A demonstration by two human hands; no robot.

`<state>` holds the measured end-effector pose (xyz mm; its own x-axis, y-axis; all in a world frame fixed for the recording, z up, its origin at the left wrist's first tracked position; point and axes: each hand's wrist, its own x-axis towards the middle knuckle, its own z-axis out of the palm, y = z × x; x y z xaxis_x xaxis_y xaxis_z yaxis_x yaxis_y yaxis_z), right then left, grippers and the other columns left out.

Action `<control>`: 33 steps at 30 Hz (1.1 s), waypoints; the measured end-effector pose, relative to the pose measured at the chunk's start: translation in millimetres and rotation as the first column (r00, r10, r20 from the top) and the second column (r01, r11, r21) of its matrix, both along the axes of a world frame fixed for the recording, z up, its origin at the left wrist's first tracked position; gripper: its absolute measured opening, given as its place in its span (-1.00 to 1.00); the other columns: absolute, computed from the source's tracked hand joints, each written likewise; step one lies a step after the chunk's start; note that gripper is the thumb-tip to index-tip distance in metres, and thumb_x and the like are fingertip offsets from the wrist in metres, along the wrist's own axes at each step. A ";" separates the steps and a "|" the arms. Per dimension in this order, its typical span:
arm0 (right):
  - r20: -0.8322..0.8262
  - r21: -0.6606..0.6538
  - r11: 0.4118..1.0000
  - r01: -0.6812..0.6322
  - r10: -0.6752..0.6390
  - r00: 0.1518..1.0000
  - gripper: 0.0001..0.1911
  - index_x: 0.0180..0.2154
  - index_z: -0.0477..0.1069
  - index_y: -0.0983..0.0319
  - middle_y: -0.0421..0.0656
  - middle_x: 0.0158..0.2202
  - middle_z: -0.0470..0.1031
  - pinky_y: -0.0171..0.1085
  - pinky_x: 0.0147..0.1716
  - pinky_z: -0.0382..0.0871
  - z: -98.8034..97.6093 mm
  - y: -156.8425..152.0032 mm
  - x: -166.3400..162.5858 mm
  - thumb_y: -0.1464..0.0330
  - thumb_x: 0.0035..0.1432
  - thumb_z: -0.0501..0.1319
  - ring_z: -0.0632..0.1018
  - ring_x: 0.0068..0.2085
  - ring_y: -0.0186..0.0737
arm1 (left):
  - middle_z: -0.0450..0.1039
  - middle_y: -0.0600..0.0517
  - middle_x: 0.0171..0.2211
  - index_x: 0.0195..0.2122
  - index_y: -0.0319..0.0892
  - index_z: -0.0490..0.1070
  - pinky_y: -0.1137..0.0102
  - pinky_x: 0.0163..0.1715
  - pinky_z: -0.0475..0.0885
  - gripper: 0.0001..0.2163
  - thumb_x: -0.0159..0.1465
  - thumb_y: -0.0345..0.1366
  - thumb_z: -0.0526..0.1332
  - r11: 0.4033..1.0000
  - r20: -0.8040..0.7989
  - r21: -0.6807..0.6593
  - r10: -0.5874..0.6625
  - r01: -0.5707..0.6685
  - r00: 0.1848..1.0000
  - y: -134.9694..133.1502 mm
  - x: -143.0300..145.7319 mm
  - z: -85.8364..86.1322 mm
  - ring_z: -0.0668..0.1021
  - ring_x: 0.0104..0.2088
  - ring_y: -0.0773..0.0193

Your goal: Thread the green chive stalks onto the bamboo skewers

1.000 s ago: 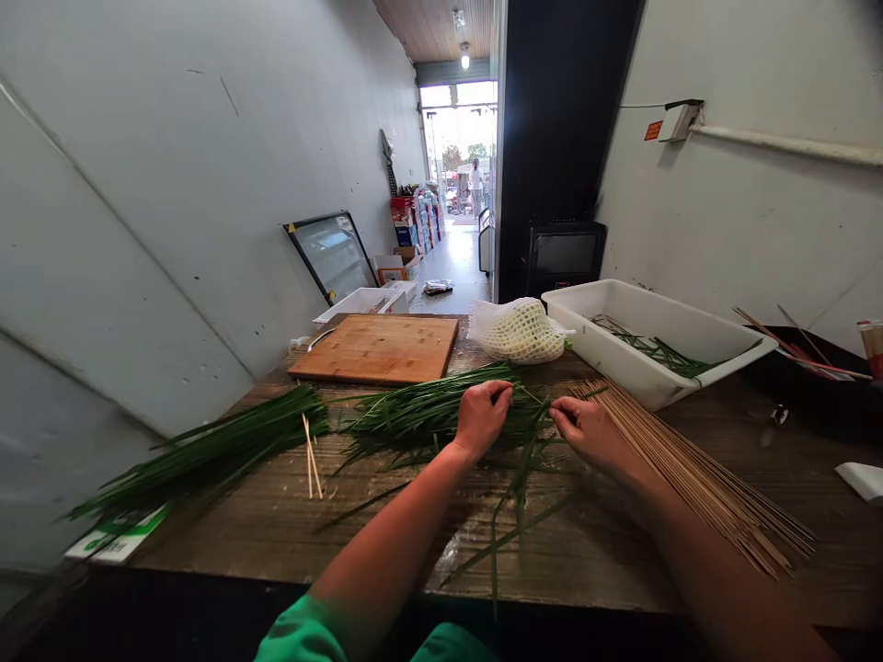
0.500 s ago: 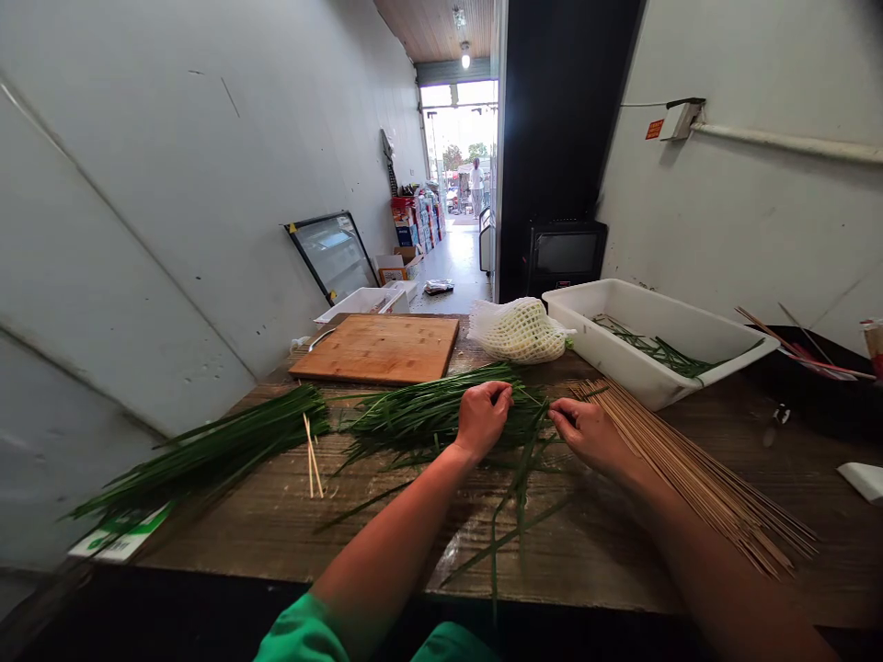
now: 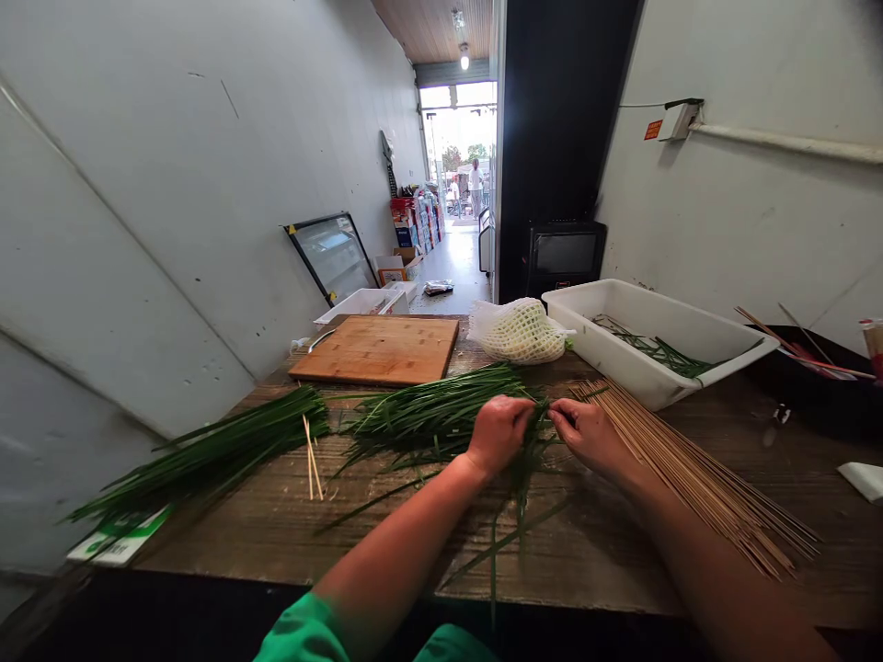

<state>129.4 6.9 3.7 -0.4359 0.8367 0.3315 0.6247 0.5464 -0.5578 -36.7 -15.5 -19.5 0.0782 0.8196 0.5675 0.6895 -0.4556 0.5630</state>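
My left hand is closed in a pinch on green chives, right beside my right hand. My right hand also pinches chives, with its thumb and fingertips together. Long chive leaves hang down from between the hands toward the table's front edge. A loose pile of chives lies just behind and left of my left hand. Further left rests a second bundle of chives. Bamboo skewers lie fanned out beside and under my right forearm. A few short sticks lie between the two chive piles.
Behind the piles lies a wooden cutting board. A pale item in foam netting sits next to a white plastic bin with some chives inside. A black container with sticks stands far right on the wooden table.
My left hand has moved right and slightly toward me, close up to my right hand, and pinches the chives there. My right hand has stayed nearly still.
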 end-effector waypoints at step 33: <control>-0.033 -0.029 1.000 0.004 -0.005 0.999 -0.72 -0.49 0.39 0.24 -0.20 -0.60 0.39 -0.36 -0.58 0.10 6.9 -2.6 0.0 0.26 0.12 0.03 0.34 -0.56 -0.32 | 0.56 0.00 -0.31 -0.32 -0.18 0.52 0.40 -0.21 0.40 -0.88 0.19 -0.33 0.19 0.987 0.179 -0.127 0.119 -0.097 0.977 9.9 -26.0 19.6 0.54 -0.29 0.28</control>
<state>129.4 4.2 10.6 -0.4216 0.8480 0.3211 0.6078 0.5270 -0.5939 -62.7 -5.6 0.2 -0.1124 0.8789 0.4637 0.6096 -0.3075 0.7306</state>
